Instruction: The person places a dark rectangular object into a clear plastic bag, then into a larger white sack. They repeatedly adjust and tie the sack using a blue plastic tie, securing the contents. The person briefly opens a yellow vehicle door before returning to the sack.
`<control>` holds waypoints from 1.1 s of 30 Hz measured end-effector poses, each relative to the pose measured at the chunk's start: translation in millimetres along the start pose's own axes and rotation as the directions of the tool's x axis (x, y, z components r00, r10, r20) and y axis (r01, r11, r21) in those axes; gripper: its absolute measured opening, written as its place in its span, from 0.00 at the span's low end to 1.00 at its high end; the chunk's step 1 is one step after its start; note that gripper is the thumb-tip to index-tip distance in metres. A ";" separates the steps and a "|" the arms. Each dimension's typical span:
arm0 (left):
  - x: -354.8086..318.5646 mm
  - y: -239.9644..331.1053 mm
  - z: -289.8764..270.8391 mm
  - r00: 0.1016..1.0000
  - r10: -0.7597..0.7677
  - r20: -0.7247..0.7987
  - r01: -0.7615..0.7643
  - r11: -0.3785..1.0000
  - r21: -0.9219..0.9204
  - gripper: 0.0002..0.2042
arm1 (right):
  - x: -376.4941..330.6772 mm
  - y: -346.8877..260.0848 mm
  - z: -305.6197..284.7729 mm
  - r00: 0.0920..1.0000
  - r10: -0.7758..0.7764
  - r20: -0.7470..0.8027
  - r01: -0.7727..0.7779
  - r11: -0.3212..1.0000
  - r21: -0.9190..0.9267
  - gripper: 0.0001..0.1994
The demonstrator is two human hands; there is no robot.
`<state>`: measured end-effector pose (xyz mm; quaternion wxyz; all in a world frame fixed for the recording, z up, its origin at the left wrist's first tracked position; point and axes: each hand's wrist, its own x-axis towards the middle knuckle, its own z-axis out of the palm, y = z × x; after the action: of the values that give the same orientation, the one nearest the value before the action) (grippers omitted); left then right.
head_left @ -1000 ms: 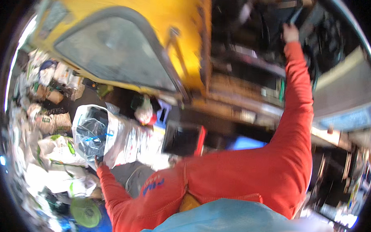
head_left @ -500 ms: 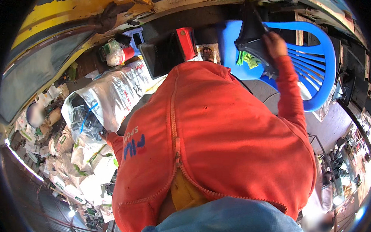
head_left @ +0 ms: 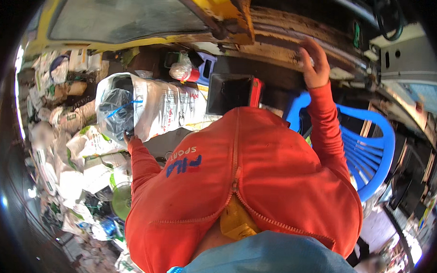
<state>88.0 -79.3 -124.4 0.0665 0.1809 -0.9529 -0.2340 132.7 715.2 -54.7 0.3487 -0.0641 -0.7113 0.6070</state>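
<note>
Nearest the camera: the person's pale blue garment at the lower edge, and above it the orange zip-front jacket [head_left: 255, 186] that fills the middle of the view.

Left sleeve runs out to the left and ends at the left hand [head_left: 128, 135]. Only a small part of that hand shows; it touches the lower edge of a clear plastic bag holding dark material [head_left: 116, 114]. Whether the fingers are closed on the bag cannot be told. The bag lies against a large white printed woven sack [head_left: 164, 105], which stands among a heap of crumpled white and green bags [head_left: 83, 160] on the ground at the left.

Right sleeve rises toward the top of the view. The right hand [head_left: 315, 65] is spread wide, fingers apart, palm laid flat against a rusty, dirt-caked horizontal ledge [head_left: 280, 35]; it holds nothing.

Below that arm: a bright blue slatted plastic chair [head_left: 372, 151]. Between sack and chair: a black rectangular tray with a red edge [head_left: 232, 93].

Farthest: a yellow-framed panel with a grey window [head_left: 126, 15] across the top.
</note>
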 end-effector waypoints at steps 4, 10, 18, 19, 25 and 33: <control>-9.5 18.6 6.5 0.988 -0.151 -0.017 0.143 0.964 -0.224 0.28 | 82.9 -119.5 118.1 0.818 -0.469 0.334 0.464 0.880 0.100 0.32; -10.6 43.4 5.0 0.989 -0.128 -0.081 0.114 0.981 -0.155 0.27 | 95.0 -146.9 190.1 0.864 -0.147 0.482 0.044 0.975 0.218 0.24; -5.6 33.1 5.8 0.988 -0.112 -0.102 0.099 0.987 -0.127 0.27 | 95.9 -141.0 122.4 0.860 -0.222 0.460 0.101 0.957 0.273 0.13; -5.4 32.3 6.3 0.989 -0.110 -0.104 0.097 0.987 -0.125 0.27 | 95.4 -141.7 108.6 0.873 -0.172 0.457 0.062 0.967 0.245 0.13; -5.7 26.5 9.3 0.987 -0.115 -0.109 0.102 0.988 -0.119 0.26 | 73.8 -144.6 12.8 0.986 0.055 0.159 -0.105 0.940 0.325 0.05; -1.9 23.7 10.5 0.986 -0.115 -0.118 0.104 0.990 -0.099 0.26 | 73.2 -125.7 -129.1 0.751 0.159 -0.640 0.025 0.963 0.268 0.18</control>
<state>80.2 -54.6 -122.6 0.1208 0.2439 -0.9237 -0.2695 193.7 826.5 92.7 0.5589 -0.2525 -0.4550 0.6457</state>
